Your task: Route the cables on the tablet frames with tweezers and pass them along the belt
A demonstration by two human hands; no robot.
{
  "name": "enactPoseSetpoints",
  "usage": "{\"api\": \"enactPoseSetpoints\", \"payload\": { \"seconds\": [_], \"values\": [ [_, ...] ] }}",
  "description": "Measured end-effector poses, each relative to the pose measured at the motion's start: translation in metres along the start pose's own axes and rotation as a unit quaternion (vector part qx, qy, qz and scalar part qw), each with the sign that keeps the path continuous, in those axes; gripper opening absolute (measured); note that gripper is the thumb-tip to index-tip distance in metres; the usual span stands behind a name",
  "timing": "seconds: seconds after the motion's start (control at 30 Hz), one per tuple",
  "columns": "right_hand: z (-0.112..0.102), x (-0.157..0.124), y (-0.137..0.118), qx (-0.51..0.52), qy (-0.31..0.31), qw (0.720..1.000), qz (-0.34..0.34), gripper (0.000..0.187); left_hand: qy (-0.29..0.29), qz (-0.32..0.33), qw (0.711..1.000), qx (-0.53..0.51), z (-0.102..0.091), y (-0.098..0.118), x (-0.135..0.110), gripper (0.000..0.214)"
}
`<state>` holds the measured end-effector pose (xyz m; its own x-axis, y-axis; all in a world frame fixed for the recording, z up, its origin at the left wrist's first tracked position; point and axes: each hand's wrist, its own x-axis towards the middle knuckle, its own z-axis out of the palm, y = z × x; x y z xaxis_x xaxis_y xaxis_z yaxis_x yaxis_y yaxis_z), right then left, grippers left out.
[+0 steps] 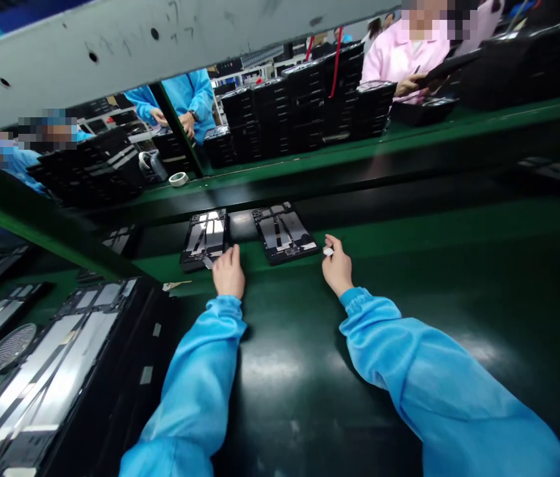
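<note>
Two opened tablet-like devices lie side by side on the green work surface, a left one (205,237) and a right one (284,232), with silver plates and dark ribbon strips showing. My left hand (230,273) is at the near right corner of the left device, fingers bent and closed; their tips are partly hidden. A small grey piece (208,262) shows beside that hand at the device's edge. Just right of the right device, my right hand (338,266) is closed with a small white piece (328,252) at its fingers. Blue sleeves cover both arms.
A tall stack of similar devices (61,358) stands at the near left, beside a round mesh-topped object (8,349). A green post (46,218) slants across the left. Behind, a ledge holds black stacks (304,106) and a tape roll (178,179). Co-workers are beyond.
</note>
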<state>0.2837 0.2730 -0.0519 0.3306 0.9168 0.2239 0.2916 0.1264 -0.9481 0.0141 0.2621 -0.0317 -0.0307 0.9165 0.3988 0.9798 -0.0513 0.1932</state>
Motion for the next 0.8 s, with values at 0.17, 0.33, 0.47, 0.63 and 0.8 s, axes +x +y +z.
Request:
{"api": "enactPoseSetpoints", "payload": {
  "seconds": [0.17, 0.33, 0.47, 0.63, 0.8],
  "values": [
    [0.007, 0.006, -0.007, 0.000, -0.031, 0.999, -0.016, 0.024, -0.025, 0.042, 0.992, -0.118, 0.024, 0.047, -0.015, 0.062],
    [-0.024, -0.028, -0.011, 0.029, -0.046, 0.998, -0.015, 0.037, -0.021, 0.017, 0.974, -0.223, 0.007, 0.048, -0.049, 0.051],
    [-0.091, -0.088, -0.012, 0.032, -0.165, 0.986, -0.013, 0.053, -0.093, 0.050, 0.951, -0.291, -0.030, 0.043, -0.123, 0.049],
    [-0.166, -0.161, -0.013, -0.095, -0.294, 0.950, -0.039, 0.053, -0.189, 0.085, 0.924, -0.321, -0.080, 0.058, -0.212, 0.069],
    [-0.179, -0.188, -0.020, -0.121, -0.231, 0.962, -0.076, 0.044, -0.189, 0.093, 0.935, -0.284, -0.101, 0.064, -0.225, 0.060]
  ]
}}
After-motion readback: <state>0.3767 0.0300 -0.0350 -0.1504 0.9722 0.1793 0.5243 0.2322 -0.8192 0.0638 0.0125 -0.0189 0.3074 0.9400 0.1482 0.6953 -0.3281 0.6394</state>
